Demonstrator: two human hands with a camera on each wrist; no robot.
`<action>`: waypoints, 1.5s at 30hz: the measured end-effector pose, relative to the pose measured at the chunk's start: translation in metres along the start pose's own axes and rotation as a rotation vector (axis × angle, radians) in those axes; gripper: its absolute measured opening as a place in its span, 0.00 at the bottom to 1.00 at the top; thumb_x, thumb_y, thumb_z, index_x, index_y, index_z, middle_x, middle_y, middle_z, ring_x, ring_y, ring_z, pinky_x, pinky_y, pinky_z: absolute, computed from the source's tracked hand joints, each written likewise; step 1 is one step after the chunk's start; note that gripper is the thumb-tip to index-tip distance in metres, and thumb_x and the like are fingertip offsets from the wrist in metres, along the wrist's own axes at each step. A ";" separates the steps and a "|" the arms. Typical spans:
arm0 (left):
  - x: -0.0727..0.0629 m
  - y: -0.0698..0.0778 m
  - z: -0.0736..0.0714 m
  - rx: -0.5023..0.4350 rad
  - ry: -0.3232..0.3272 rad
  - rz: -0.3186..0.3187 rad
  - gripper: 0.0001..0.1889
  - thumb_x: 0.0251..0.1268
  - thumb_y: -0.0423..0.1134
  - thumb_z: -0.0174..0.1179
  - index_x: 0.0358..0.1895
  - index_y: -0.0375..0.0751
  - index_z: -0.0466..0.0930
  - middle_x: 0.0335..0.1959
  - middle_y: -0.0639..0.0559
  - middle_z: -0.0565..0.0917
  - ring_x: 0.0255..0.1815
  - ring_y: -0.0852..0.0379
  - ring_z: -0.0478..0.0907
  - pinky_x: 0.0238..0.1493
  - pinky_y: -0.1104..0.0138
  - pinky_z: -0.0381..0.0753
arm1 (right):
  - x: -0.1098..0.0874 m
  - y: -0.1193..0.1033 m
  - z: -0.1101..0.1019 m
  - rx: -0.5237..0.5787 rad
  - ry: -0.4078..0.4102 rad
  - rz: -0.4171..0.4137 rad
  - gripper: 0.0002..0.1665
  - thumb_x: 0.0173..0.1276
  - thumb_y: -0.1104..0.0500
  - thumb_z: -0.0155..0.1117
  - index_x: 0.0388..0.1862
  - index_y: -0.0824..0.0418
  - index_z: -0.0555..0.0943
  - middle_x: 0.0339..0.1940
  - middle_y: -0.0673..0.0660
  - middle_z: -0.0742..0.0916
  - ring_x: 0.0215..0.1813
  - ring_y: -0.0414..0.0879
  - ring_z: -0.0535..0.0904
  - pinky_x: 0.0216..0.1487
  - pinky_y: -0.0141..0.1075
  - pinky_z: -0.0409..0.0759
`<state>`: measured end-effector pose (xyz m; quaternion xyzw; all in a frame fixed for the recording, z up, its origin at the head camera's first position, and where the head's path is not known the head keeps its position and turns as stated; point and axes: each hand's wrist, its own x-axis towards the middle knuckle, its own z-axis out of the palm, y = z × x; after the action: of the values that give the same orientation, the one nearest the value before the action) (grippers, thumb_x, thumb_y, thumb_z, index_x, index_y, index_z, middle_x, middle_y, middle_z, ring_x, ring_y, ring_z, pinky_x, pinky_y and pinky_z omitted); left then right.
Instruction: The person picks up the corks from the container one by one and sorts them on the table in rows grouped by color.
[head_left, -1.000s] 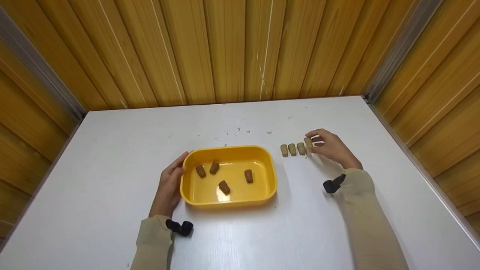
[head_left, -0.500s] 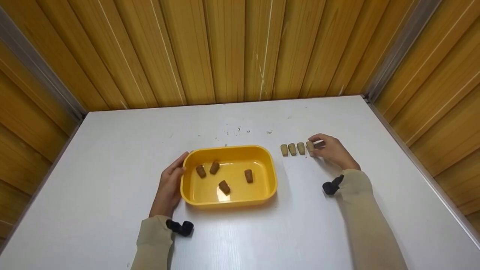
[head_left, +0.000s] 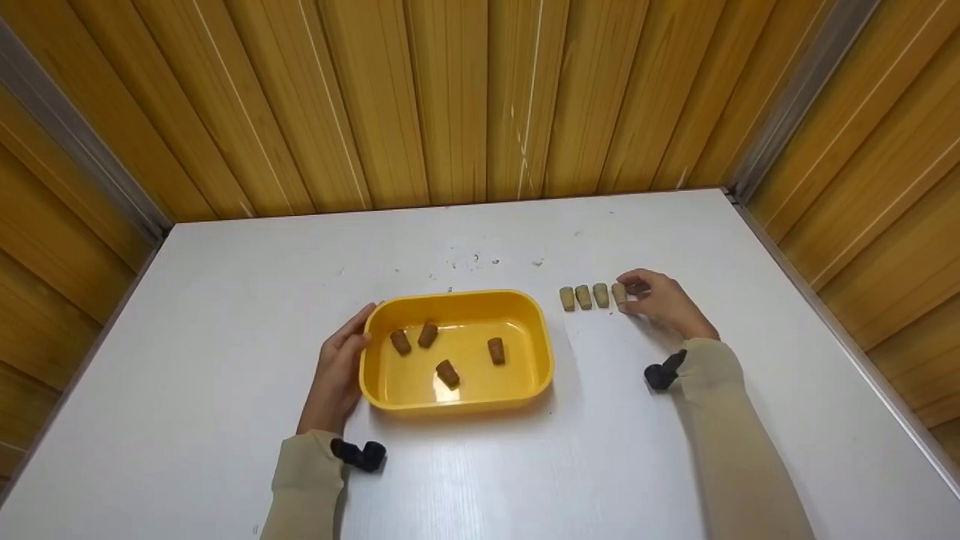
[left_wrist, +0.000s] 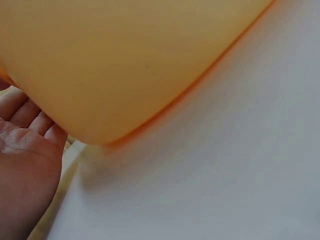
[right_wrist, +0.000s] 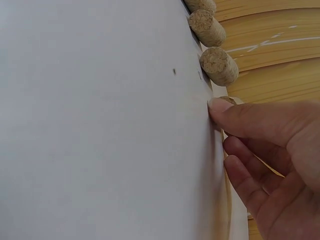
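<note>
My left hand [head_left: 339, 375] holds the left side of a yellow plastic tub [head_left: 457, 406]; its thumb is near the rim and its fingers lie along the outer wall. Several dark brown tapered corks [head_left: 448, 373] lie scattered inside. Right of the tub, my right hand [head_left: 664, 304] pinches a pale cork [head_left: 619, 293] between thumb and fingers, at the right end of a short row. Three more pale corks [head_left: 584, 297] lie side by side there. In the right wrist view the thumb mostly hides the pinched cork, and neighbouring corks [right_wrist: 219, 66] show their round ends.
Everything lies on a white table [head_left: 225, 315] with small dark marks [head_left: 475, 258] beyond the tub. Wood-patterned yellow panels [head_left: 450, 97] stand behind the table and on both sides. Each sleeve cuff carries a small black camera mount [head_left: 361, 455].
My right hand has lowered the pale cork slightly and brought it upright in line with the row's right end. The left hand and the tub have stayed in place.
</note>
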<state>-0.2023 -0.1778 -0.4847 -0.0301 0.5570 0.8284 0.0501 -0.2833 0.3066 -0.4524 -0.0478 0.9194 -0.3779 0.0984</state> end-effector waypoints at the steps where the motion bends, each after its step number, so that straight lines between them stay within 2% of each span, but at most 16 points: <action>1: 0.000 0.000 0.000 0.008 0.000 0.002 0.28 0.70 0.29 0.42 0.73 0.42 0.60 0.75 0.54 0.60 0.76 0.61 0.56 0.69 0.72 0.66 | 0.000 0.000 0.000 -0.003 -0.003 0.004 0.30 0.63 0.64 0.63 0.65 0.64 0.70 0.63 0.67 0.76 0.66 0.63 0.69 0.69 0.56 0.67; 9: -0.001 0.000 -0.001 0.022 0.004 0.005 0.28 0.69 0.29 0.41 0.73 0.42 0.60 0.75 0.53 0.61 0.76 0.61 0.57 0.69 0.72 0.66 | 0.000 -0.003 0.001 -0.007 -0.007 0.013 0.32 0.63 0.64 0.63 0.67 0.64 0.69 0.64 0.67 0.75 0.66 0.62 0.69 0.69 0.56 0.66; 17: -0.001 0.001 0.001 -0.007 0.011 -0.006 0.28 0.68 0.29 0.42 0.72 0.42 0.61 0.75 0.54 0.61 0.75 0.62 0.57 0.67 0.74 0.67 | 0.000 -0.004 0.001 -0.010 -0.011 0.014 0.33 0.63 0.64 0.63 0.68 0.63 0.67 0.65 0.67 0.75 0.67 0.63 0.68 0.69 0.56 0.66; 25: -0.001 0.000 0.000 -0.025 -0.002 0.004 0.28 0.69 0.29 0.41 0.73 0.40 0.59 0.75 0.52 0.60 0.76 0.60 0.56 0.70 0.72 0.65 | 0.002 -0.004 -0.001 -0.001 -0.031 0.033 0.35 0.63 0.62 0.64 0.70 0.61 0.66 0.66 0.65 0.74 0.68 0.62 0.67 0.70 0.56 0.66; 34: 0.000 -0.001 -0.001 -0.028 0.003 -0.002 0.28 0.69 0.29 0.41 0.73 0.40 0.60 0.75 0.52 0.60 0.76 0.59 0.55 0.71 0.70 0.64 | 0.001 -0.010 -0.007 0.004 -0.053 -0.021 0.37 0.62 0.63 0.63 0.70 0.67 0.65 0.67 0.68 0.74 0.67 0.63 0.69 0.69 0.56 0.68; 45: 0.000 0.000 0.001 -0.032 0.002 -0.018 0.28 0.69 0.30 0.42 0.73 0.42 0.60 0.75 0.54 0.61 0.76 0.61 0.57 0.70 0.72 0.65 | 0.001 -0.033 -0.012 -0.020 -0.035 -0.052 0.32 0.67 0.57 0.59 0.69 0.64 0.67 0.68 0.66 0.73 0.69 0.62 0.67 0.70 0.57 0.66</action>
<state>-0.2022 -0.1771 -0.4842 -0.0369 0.5432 0.8369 0.0565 -0.2866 0.2916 -0.4211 -0.0793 0.9197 -0.3702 0.1042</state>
